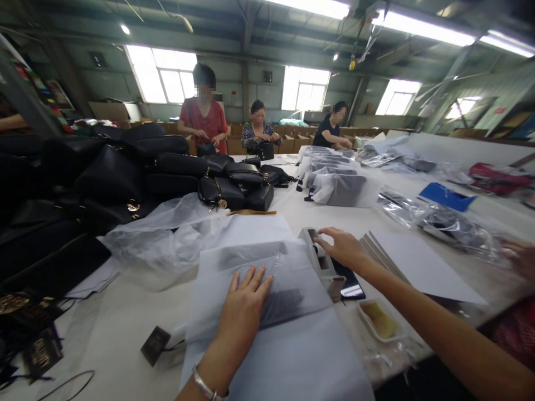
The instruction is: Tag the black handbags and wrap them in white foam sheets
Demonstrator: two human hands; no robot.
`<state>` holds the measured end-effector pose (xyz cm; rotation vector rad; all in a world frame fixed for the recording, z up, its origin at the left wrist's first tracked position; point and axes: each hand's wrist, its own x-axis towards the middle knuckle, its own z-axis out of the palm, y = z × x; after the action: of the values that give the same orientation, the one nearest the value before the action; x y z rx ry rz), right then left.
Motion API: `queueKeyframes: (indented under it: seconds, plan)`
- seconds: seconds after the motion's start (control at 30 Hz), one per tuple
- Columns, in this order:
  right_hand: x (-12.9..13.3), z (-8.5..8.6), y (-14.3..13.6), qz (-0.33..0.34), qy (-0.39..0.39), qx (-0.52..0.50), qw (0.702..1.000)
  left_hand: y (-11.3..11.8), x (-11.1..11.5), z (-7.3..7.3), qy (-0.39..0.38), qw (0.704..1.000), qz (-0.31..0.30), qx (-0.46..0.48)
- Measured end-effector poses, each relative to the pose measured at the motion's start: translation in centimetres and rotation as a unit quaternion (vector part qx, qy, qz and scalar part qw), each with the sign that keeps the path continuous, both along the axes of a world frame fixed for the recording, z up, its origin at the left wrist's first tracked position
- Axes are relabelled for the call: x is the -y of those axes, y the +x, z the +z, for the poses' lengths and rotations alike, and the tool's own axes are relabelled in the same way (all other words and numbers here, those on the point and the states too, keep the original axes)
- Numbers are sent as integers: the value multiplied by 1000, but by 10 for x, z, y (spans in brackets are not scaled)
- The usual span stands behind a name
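Note:
My left hand (244,306) lies flat, fingers spread, on translucent white paper (213,312) that covers a dark flat item. A black tag (155,345) on a cord sticks out at the left of the paper. My right hand (340,245) reaches to a grey tape dispenser (309,239) just right of the paper; its thumb and fingers are curved at the dispenser's top, and what they hold, if anything, is too small to make out.
Black bags (104,178) are heaped at the left. Paper-wrapped bags (338,186) stand in a row beyond. White sheets (422,262), a small dish (379,320) and clear plastic (460,228) lie right. Several people work around the table; a person's hand shows at the right edge.

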<state>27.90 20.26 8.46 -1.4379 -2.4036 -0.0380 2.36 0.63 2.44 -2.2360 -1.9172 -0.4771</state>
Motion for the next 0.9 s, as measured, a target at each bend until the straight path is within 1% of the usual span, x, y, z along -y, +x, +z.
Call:
queueKeyframes:
  seconds: [0.03,0.1,0.17,0.2,0.27,0.37,0.4,0.43,0.47,0.57,0.63,0.7,0.77,0.83,0.87,0.9]
  plan:
    - [11,-8,16,-18,-12,-43,999,0,0,0,4,1000,0,1]
    - [33,-25,41,-55,-62,-122,989,1,0,0,8,1000,0,3]
    - [51,-39,54,-75,-132,-190,970,1,1,2,7,1000,1,2]
    - [58,-44,56,-80,-168,-230,955,2,1,2,6,1000,2,1]
    - [67,-50,53,-90,-235,-323,912,2,1,4,7,1000,3,-3]
    - [72,-49,42,-111,-306,-448,833,2,2,5,11,1000,4,-10]
    - [74,-47,38,-113,-311,-476,814,2,2,5,12,1000,4,-12]
    - [77,-43,36,-111,-307,-494,806,2,2,4,11,1000,3,-13]
    - [81,-39,34,-107,-291,-504,806,2,2,4,11,1000,3,-13]
    - [103,-27,33,-98,-224,-511,824,1,2,3,7,1000,0,-11]
    - [122,-24,34,-103,-208,-517,824,0,2,2,6,1000,-1,-10]
    - [138,-29,37,-113,-230,-539,802,0,2,2,5,1000,-2,-10]
    - [148,-39,39,-121,-276,-571,763,0,1,1,6,1000,-3,-10]
    - [152,-52,40,-128,-323,-600,721,0,1,1,7,1000,-5,-11]
    - [152,-58,41,-134,-341,-608,704,-1,1,0,8,1000,-5,-11]
    - [151,-62,42,-142,-353,-609,696,-1,1,0,7,1000,-4,-11]
